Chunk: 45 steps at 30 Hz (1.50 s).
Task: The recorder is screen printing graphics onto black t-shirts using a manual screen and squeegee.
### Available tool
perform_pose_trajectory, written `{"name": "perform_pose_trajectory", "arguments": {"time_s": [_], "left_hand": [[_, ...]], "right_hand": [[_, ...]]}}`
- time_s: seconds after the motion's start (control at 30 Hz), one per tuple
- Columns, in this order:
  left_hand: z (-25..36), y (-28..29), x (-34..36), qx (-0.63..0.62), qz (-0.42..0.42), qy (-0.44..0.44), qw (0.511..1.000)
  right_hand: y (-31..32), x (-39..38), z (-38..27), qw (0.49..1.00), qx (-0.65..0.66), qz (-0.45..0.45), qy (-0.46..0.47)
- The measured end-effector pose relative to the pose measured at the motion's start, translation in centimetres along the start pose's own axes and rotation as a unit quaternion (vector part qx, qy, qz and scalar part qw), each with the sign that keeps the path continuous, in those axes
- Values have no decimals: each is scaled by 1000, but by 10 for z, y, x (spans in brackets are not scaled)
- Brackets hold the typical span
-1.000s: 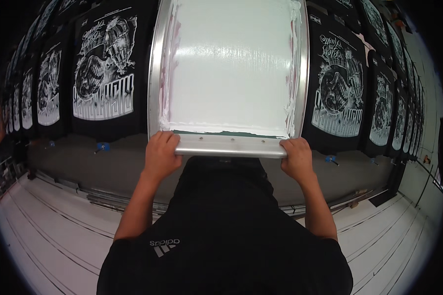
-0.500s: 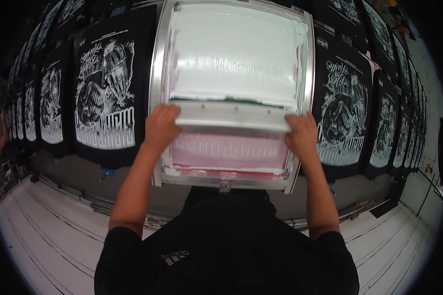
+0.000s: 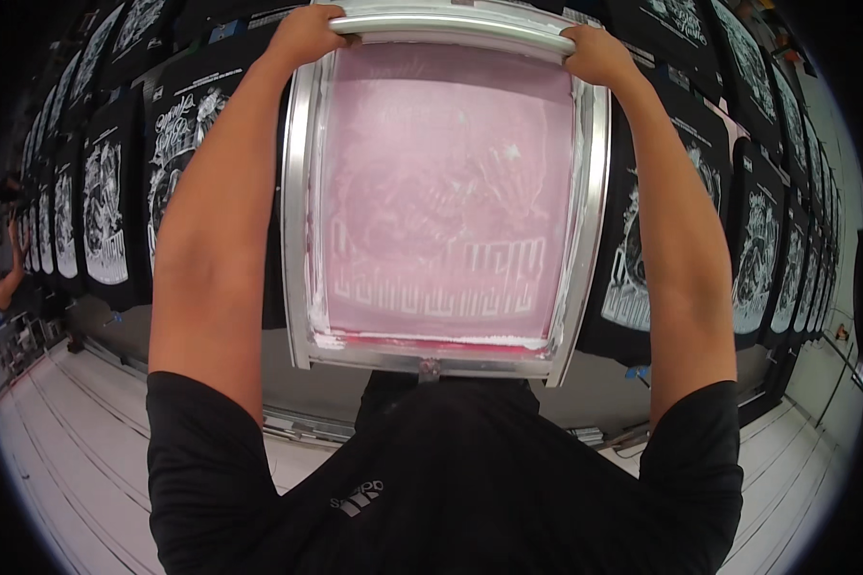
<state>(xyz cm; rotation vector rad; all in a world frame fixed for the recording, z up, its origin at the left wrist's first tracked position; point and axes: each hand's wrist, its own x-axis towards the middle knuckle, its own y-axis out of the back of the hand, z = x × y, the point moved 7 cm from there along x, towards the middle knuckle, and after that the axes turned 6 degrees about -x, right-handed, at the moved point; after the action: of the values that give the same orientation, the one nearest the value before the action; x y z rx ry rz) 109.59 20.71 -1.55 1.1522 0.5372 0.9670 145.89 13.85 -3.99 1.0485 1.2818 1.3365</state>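
Silver squeegee [image 3: 451, 26] gripped by left hand [image 3: 307, 36] and right hand [image 3: 598, 56], upper centre; pink mesh [image 3: 431, 192] below seems swept, little remaining.

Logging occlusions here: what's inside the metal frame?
Pink mesh with pale patterning, white residue along its edges. The left hand and right hand hold a bar across its far end, hiding what's beneath.

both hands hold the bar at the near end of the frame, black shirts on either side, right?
Not quite: the head view shows the bar at the far end of the frame. The left hand and right hand do hold it, and black shirts are on either side.
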Motion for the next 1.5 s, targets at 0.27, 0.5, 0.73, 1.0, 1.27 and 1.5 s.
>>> {"name": "perform_pose_trajectory", "arguments": {"time_s": [0.27, 0.5, 0.73, 1.0, 1.27, 1.5], "left_hand": [[99, 15, -350, -142, -145, 57, 978], [136, -10, -438, -119, -64, 56, 989], [137, -21, -452, -88, 1, 12, 996], [19, -38, -176, -27, 26, 9, 999], [-24, -10, 19, 33, -26, 16, 999], [16, 20, -163, -27, -87, 62, 994]], "right_hand": [[32, -334, -147, 964, 154, -215, -8], [8, -409, -187, 971, 172, -162, -24], [-3, -433, -201, 985, 150, -83, -14], [-7, -177, -97, 997, 54, 39, -43], [-7, 20, -11, 998, 10, -54, 9], [47, -161, -91, 991, 72, -108, -43]]}}
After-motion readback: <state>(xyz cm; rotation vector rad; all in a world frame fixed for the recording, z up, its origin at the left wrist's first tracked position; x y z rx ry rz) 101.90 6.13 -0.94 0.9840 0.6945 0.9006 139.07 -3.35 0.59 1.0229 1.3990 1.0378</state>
